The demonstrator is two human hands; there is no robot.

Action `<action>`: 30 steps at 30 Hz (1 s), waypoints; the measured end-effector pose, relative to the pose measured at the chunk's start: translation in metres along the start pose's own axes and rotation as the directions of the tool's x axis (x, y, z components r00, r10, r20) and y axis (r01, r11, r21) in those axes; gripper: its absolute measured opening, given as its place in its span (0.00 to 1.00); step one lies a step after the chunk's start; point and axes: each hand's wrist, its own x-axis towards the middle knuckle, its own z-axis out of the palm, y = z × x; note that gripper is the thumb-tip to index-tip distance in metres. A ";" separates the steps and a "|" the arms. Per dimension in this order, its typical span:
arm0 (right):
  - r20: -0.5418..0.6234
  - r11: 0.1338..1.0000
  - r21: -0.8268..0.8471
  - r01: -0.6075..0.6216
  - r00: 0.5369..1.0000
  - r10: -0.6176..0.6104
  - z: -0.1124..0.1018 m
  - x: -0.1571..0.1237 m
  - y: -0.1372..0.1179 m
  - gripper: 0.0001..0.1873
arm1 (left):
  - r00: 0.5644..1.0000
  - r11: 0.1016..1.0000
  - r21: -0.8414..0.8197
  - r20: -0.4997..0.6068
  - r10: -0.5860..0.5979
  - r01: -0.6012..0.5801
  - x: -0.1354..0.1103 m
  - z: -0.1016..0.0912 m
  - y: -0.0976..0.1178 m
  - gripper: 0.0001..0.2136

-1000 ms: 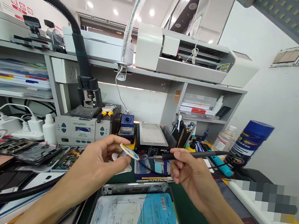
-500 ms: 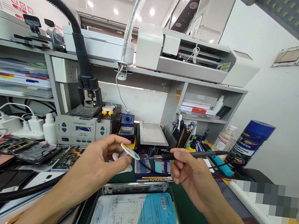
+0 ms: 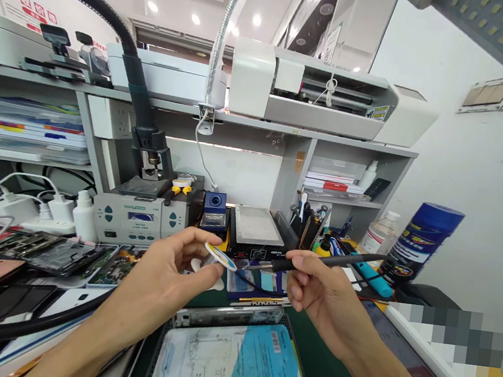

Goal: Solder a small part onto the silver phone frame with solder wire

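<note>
My left hand (image 3: 179, 277) pinches a small white spool (image 3: 221, 257) between thumb and fingers. A yellow and blue label shows on its round face, and it looks like a solder wire spool. My right hand (image 3: 319, 288) grips a soldering iron (image 3: 281, 264) by its black handle, pen-style. The iron's metal tip points left at the edge of the spool; whether they touch I cannot tell. Below both hands lies a tray-like metal frame (image 3: 235, 318) with a worn white and blue sheet (image 3: 207, 360) in it.
A heating plate (image 3: 258, 227) sits behind my hands. On the left stand a soldering station (image 3: 131, 219) and phone parts (image 3: 66, 257). A blue spray can (image 3: 425, 243) and a clear bottle (image 3: 378, 233) are at right. A thick black hose (image 3: 24, 326) crosses the left side.
Very little differs. The spool and my left hand have shifted a touch to the right, while my right hand with the soldering iron stays in place.
</note>
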 end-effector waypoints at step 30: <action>0.004 1.000 0.006 -0.028 1.000 0.028 -0.002 0.000 0.000 0.13 | 0.999 1.000 0.002 0.048 -0.020 0.020 0.001 -0.001 0.001 0.23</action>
